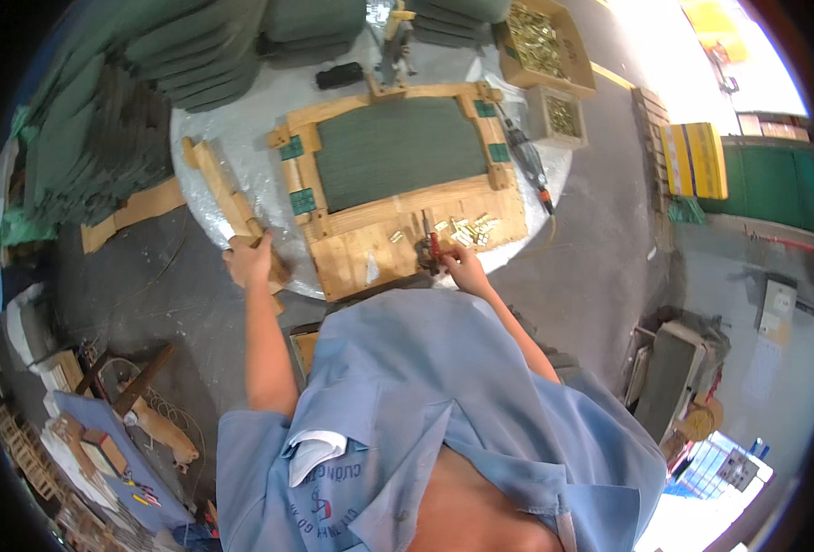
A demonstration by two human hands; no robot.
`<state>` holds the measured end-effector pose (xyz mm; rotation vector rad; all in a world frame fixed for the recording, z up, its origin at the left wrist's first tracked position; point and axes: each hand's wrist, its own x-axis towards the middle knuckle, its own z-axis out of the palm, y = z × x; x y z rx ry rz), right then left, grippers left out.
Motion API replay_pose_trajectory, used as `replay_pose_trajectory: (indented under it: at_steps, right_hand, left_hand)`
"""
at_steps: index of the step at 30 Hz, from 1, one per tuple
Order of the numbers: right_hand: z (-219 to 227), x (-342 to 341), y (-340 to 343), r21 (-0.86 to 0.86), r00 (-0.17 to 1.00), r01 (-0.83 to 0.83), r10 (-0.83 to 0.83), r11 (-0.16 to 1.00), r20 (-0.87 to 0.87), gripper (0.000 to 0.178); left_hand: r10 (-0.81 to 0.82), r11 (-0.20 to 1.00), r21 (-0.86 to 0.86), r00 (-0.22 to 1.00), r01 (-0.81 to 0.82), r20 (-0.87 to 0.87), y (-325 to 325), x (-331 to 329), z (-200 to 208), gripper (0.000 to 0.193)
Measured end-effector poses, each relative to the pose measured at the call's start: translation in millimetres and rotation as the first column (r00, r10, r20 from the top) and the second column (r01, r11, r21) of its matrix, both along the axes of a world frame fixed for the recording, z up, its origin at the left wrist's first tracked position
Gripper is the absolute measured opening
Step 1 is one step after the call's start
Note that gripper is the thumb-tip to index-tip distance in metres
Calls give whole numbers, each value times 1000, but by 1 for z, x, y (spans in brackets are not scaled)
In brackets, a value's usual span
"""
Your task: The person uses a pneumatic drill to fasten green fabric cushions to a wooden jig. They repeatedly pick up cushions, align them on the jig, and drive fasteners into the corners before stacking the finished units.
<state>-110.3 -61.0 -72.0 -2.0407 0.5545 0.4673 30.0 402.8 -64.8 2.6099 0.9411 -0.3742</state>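
Note:
My left hand [249, 260] is closed around the near end of a light wooden bar [216, 177], which lies at the left edge of the wrapped table. At the board's front edge, my right hand [463, 270] has its fingers on the red handle of a toggle clamp [433, 245]. The clamp sits on a wooden jig board [352, 258]. A dark green panel [402, 152] lies flat inside the jig's wooden frame, with green pads at its sides. Small brass-coloured pieces [473, 228] lie loose beside the clamp.
A power tool [528, 161] with a cord lies right of the jig. Two boxes of brass pieces [538, 41] stand behind it. Stacks of dark green panels [85, 138] rise at the left and back. A second clamp [394, 55] stands on the jig's far side.

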Motion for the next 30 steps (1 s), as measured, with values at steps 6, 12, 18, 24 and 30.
replay_pose_trajectory:
  at_steps: [6,12,18,24,30]
  right_hand:
    - [21,20,-25,-402,972,182,-103,897,210,23]
    - [25,36,-81,-501,975,153,-49,852,215,42]
    - [28,55,-128,-449,940,-159,274,879,204,41]
    - [20,61,-160,-393,862,-354,459,849,215,36]
    - [15,70,-167,-350,809,-422,521,836,271,16]
  left_hand:
    - [-52,998,45,998,54,-46,1,-8,-4,113]
    - [65,994,-97,987,-52,144,-16,-23,-14,100]
    - [-156,971,222,932,85,327,-89,-88,-4,84]
    - [-276,960,165,860,226,429,-171,-163,18,74]
    - [-167,969,-93,886,228,434,-195,-221,10,58]
